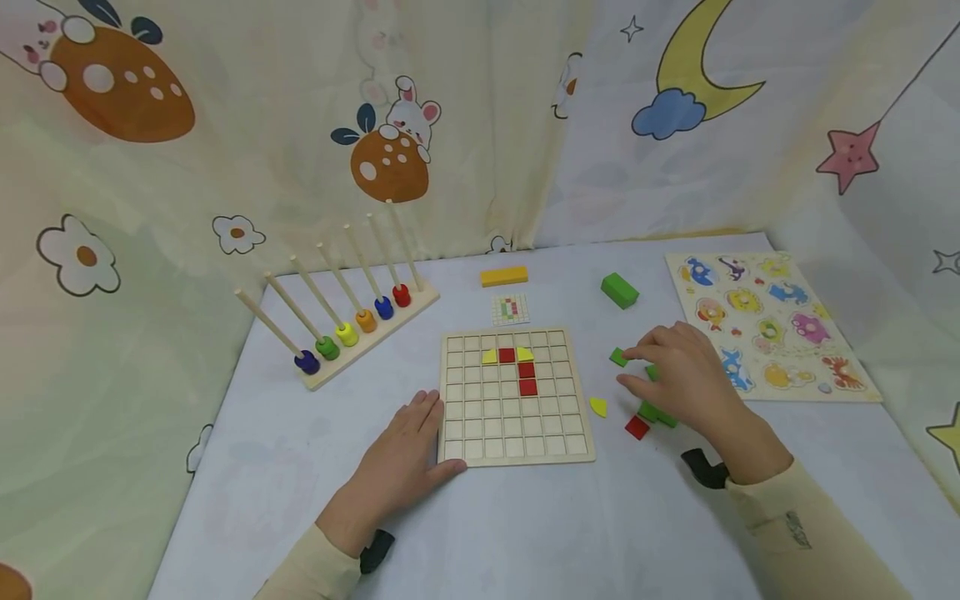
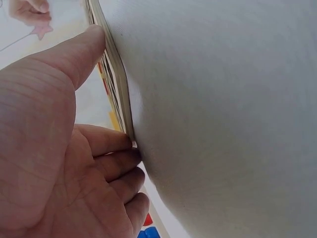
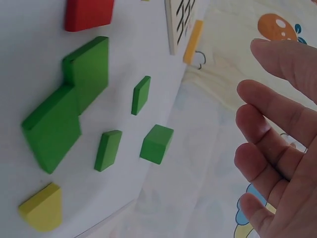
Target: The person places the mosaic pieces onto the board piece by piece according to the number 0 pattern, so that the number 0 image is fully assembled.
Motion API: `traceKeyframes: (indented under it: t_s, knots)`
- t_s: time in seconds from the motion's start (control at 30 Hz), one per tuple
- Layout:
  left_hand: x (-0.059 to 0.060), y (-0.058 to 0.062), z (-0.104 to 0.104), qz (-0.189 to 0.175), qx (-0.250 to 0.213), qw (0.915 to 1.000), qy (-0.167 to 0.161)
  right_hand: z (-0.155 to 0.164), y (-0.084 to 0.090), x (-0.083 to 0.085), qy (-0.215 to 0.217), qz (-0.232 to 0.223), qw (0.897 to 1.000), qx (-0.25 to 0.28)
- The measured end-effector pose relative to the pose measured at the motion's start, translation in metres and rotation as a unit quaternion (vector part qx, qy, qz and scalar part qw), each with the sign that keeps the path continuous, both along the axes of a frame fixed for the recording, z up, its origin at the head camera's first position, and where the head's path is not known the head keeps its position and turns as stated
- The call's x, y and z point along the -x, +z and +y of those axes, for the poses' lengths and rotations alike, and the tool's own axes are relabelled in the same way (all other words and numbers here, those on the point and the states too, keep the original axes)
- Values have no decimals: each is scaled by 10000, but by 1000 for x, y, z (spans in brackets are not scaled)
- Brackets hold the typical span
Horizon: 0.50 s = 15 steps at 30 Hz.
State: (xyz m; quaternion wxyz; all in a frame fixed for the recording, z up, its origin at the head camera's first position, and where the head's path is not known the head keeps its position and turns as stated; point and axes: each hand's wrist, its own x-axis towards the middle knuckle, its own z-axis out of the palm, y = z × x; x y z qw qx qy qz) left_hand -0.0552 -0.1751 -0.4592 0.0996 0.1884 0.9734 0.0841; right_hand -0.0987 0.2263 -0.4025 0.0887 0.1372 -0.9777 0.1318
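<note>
Right hand (image 1: 686, 375) open, empty, hovering over green tiles (image 3: 74, 99) right of grid board (image 1: 516, 396) on desk; tiles directly under palm. Left hand (image 1: 405, 462) flat, open, pressing board's left edge, farther from tiles.

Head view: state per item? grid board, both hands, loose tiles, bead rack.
grid board: flat on table, three red and two yellow tiles seated near top, other cells bare.
left hand: fingers straight, pressing the board's left edge.
right hand: open, over the green tiles, gripping none.
yellow tile: loose on table beside the board.
bead rack: one bead at each peg's base.
</note>
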Motion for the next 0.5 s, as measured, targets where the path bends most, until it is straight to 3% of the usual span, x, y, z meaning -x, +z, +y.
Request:
traceKeyframes:
  t_s: [0.5]
  knots:
    - [1,-2,0,-62,-12,10000,56,16,-26,-31,36,-205,9995,-222]
